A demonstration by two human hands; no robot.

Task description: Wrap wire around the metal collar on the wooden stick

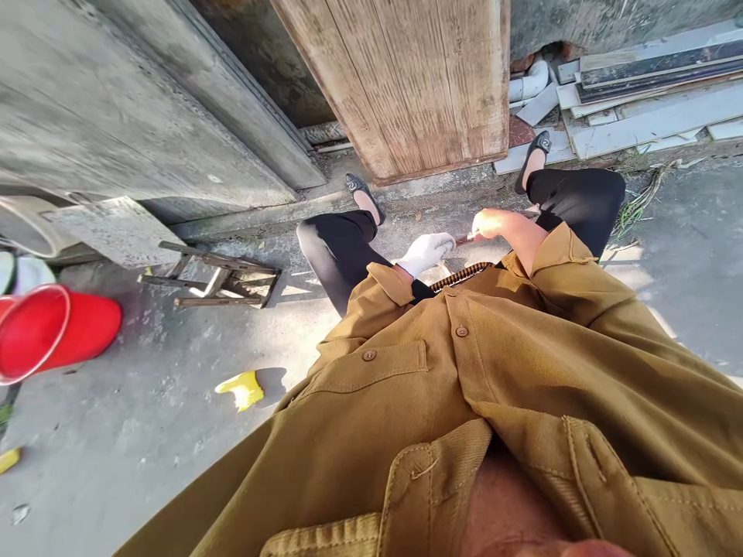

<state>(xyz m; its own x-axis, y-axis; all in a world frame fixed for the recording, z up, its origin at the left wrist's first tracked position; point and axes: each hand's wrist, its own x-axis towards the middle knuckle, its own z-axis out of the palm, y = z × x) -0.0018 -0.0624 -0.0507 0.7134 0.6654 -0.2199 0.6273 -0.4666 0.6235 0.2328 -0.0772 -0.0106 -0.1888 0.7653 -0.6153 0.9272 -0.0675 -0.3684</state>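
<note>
My left hand (428, 254), in a white knitted glove, is closed with its fingertips at the near end of a short reddish-brown stick-like piece (463, 240). My right hand (491, 223), bare, is closed round the other end of that piece. Its exact kind is too small to tell. Both hands are between my knees, in front of my waist. Just below them runs a black-and-tan striped band (461, 277) at the hem of my brown shirt.
A small wooden stool frame (217, 277) lies on the concrete to the left. Beyond it are a red bucket (87, 329) and a yellow object (242, 389). A wooden door panel (418, 85) stands ahead. White boards (638, 124) and a pipe (531, 81) are at the right.
</note>
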